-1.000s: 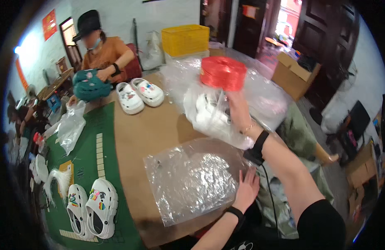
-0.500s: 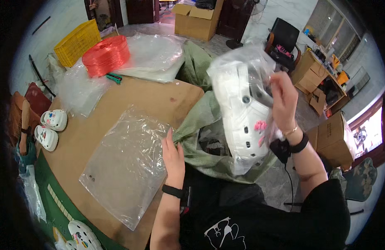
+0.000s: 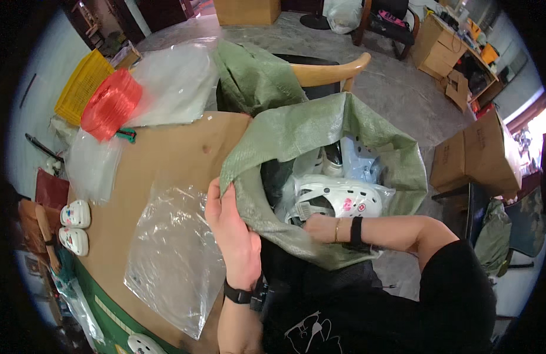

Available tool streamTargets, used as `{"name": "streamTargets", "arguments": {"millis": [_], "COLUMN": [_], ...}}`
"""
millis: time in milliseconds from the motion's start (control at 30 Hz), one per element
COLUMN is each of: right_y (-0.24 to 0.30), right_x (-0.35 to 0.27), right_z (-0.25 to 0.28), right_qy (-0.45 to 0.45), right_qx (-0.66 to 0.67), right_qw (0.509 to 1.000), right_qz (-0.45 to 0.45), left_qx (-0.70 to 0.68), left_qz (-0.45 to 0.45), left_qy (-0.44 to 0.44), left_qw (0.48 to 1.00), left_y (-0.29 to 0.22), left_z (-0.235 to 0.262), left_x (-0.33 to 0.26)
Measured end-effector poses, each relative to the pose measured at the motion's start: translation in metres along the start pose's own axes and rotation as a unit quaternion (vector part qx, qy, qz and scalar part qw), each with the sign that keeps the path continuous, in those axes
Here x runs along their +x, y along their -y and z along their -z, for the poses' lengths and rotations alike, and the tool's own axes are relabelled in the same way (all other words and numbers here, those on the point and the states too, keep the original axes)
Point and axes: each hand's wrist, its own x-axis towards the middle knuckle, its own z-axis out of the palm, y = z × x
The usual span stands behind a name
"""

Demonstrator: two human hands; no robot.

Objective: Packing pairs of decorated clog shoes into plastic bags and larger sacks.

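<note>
A green woven sack point(image 3: 320, 127) gapes beside the table, its mouth facing up. My left hand point(image 3: 234, 239) grips the sack's left rim, fingers over the edge. Inside the mouth is my right hand point(image 3: 320, 228), curled at the near side of a white clog point(image 3: 367, 200) in clear plastic; its fingertips are hidden. Pink charms show on this clog. Further back in the sack lie a light blue clog point(image 3: 358, 159) and other wrapped footwear that is partly covered. A flat clear plastic bag point(image 3: 172, 265) lies on the table to the left of my left hand.
The brown tabletop point(image 3: 167, 153) holds a red twine roll point(image 3: 110, 103), stacked clear bags point(image 3: 172, 82), a green-handled cutter point(image 3: 126, 135) and two white clogs point(image 3: 75, 227). Behind the sack stands a chair with a wooden arm point(image 3: 329, 69). A carton point(image 3: 476, 156) is at the right.
My right hand has lowered the bagged white clog from above the sack into it. My left hand has taken hold of the sack's rim, and the sack's mouth has spread wider.
</note>
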Motion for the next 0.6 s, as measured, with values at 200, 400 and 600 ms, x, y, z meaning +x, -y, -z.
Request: {"name": "streamTargets", "arguments": {"millis": [200, 400, 600], "right_y": [-0.021, -0.005, -0.017], "right_x": [0.051, 0.073, 0.004], "right_z": [-0.057, -0.039, 0.132], "right_qy": [-0.123, -0.19, -0.272], "right_qx": [0.277, 0.329, -0.024], "right_qw": [0.953, 0.919, 0.961], "right_qz": [0.003, -0.108, -0.052], "left_qx": [0.026, -0.004, 0.006], "left_qz": [-0.008, -0.014, -0.041], "left_qy": [-0.007, 0.036, 0.015], "left_qw": [1.0, 0.999, 0.999], "left_y": [0.015, 0.009, 0.01], "left_z": [-0.016, -0.012, -0.003], "left_x": [-0.003, 0.018, 0.015]}}
